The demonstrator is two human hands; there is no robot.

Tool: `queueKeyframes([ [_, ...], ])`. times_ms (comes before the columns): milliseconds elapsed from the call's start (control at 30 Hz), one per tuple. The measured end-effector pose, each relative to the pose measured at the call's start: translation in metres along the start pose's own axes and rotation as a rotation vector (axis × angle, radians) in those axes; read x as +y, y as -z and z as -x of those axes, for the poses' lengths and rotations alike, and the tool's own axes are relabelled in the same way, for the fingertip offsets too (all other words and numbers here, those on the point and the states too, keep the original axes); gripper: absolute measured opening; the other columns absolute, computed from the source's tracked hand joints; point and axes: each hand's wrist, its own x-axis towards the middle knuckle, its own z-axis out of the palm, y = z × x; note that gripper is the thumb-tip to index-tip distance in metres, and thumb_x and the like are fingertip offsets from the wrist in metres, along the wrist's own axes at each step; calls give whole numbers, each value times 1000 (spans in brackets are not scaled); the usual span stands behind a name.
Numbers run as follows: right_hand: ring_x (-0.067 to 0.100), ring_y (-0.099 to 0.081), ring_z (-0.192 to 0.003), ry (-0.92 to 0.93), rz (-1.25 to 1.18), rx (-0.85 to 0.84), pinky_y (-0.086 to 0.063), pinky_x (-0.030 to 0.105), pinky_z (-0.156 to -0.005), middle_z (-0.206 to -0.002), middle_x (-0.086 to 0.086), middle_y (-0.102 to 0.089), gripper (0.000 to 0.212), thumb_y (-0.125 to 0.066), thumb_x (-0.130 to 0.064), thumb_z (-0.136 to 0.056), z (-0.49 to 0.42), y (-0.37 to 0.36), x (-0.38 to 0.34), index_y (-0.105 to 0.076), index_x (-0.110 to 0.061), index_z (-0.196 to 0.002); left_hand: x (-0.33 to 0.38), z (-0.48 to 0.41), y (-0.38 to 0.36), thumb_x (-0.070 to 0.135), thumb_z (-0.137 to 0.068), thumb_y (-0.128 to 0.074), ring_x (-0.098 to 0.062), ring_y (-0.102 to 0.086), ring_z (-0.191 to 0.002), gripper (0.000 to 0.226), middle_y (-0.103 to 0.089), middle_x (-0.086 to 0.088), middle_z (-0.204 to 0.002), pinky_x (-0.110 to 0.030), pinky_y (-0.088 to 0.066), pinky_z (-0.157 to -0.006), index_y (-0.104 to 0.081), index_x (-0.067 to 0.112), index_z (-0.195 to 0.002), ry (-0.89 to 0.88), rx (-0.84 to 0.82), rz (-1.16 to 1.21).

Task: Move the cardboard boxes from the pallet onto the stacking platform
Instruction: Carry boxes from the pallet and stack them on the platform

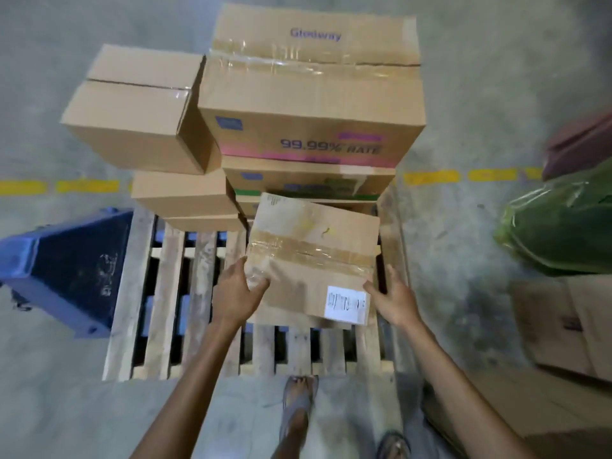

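Observation:
A flat taped cardboard box (311,256) with a white label at its near right corner is held over the wooden slatted pallet (165,293). My left hand (236,293) grips its near left corner, thumb on top. My right hand (394,298) presses against its right edge by the label. Behind it stand stacked boxes: a large printed box (311,94) on top of two more printed ones (308,177), and to the left a plain box (135,107) on top of two flatter plain ones (182,193).
A blue plastic bin (66,270) lies left of the pallet. On the right are a green wrapped bundle (563,226), a dark red object (583,144) and flattened cardboard (563,326). A dashed yellow line (463,176) crosses the concrete floor. My sandalled feet (298,402) stand at the pallet's near edge.

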Motion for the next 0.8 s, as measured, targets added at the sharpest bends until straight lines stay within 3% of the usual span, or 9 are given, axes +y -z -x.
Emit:
queueKeyframes([
  [100, 29, -42, -143, -113, -88, 12, -37, 39, -115, -158, 6, -42, 97, -72, -62, -82, -69, -51, 36, -32, -15, -157, -30, -64, -38, 89, -77, -39, -42, -64, -113, 114, -68, -23, -123, -52, -54, -92, -20, 11, -158, 139, 35, 11],
  [167, 23, -50, -136, -130, -153, 43, -40, 38, -112, -151, -1, -51, 107, -69, -82, -69, -98, -76, 48, -41, -19, -151, -43, -98, -55, 93, -76, -39, -42, -60, -123, 117, -63, -24, -134, -53, -49, -101, -21, 12, -159, 207, 10, 46],
  [233, 11, -54, -120, -141, -249, 48, -40, 26, -103, -135, -12, -57, 84, -70, -74, -76, -117, -92, 53, -52, -23, -141, -54, -129, -65, 98, -68, -41, -40, -55, -130, 121, -57, -19, -145, -54, -45, -107, -29, 17, -158, 250, -6, 105],
  [300, 13, -62, -109, -149, -355, 88, -47, 29, -95, -124, -12, -66, 70, -70, -73, -76, -130, -106, 54, -59, -32, -131, -59, -145, -74, 101, -61, -42, -38, -56, -131, 125, -56, -15, -147, -51, -45, -107, -35, 20, -156, 251, -1, 167],
  [433, 17, -70, -100, -161, -474, 216, -57, 43, -94, -108, -12, -73, 69, -71, -81, -65, -134, -116, 58, -65, -36, -117, -48, -145, -89, 77, -83, -58, -33, -66, -108, 73, -71, -9, -111, -32, -44, -80, -64, 17, -126, 218, 26, 220],
  [567, 14, -71, -102, -158, -530, 291, -57, 42, -95, -107, -12, -75, 72, -73, -79, -62, -95, -88, 59, -66, -33, -117, -30, -104, -74, 94, -70, -49, -28, -70, -94, 80, -74, 0, -99, -42, -56, -87, -69, 28, -110, 176, 103, 269],
  [633, 11, -71, -100, -141, -541, 331, -57, 40, -96, -104, -15, -76, 70, -74, -78, -63, -62, -62, 61, -68, -33, -117, -14, -70, -62, 91, -72, -52, -25, -69, -92, 74, -74, 2, -97, -40, -55, -85, -70, 30, -108, 152, 151, 292],
  [733, 10, -70, -102, -94, -521, 426, -55, 38, -98, -100, -20, -73, 46, -76, -71, -71, 10, 3, 64, -67, -41, -104, 36, -3, -37, 80, -80, -58, -22, -67, -85, 59, -72, 2, -91, -32, -46, -72, -72, 28, -102, 48, 175, 315],
  [800, 11, -70, -103, -78, -533, 505, -55, 40, -98, -104, -16, -73, 56, -75, -76, -69, 62, 51, 68, -67, -37, -108, 75, 39, -20, 78, -81, -59, -22, -65, -81, 52, -70, 4, -83, -34, -46, -71, -69, 28, -92, -7, 179, 341],
])
